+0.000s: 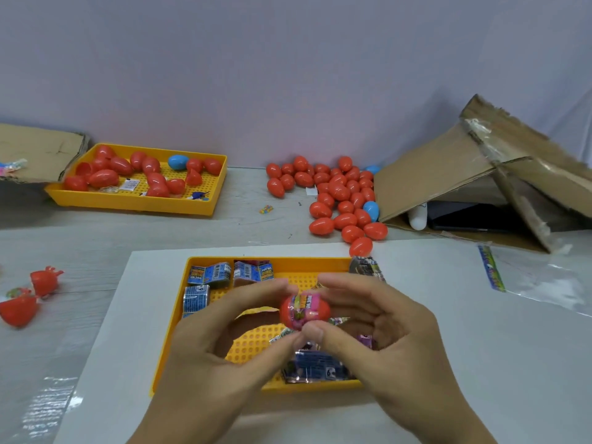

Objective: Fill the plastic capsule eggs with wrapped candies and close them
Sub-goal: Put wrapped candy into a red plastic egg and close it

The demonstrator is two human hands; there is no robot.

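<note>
While poised above the near yellow tray (166,354), pinched between fingertips of left hand (221,344) and right hand (381,334): red capsule egg (304,310) with pink wrapped candy (306,303) inside, seam hidden behind thumbs, wrapper print blurred.

Both hands are raised together in front of the body, palms turned toward each other. The left hand (224,341) comes in from the lower left, its fingers curved forward and its thumb reaching toward the right, pinching a red egg (304,310). The right hand (384,334) mirrors it from the lower right, fingers arched over the top and thumb pressed beneath, its thumb tip touching the left thumb.
</note>
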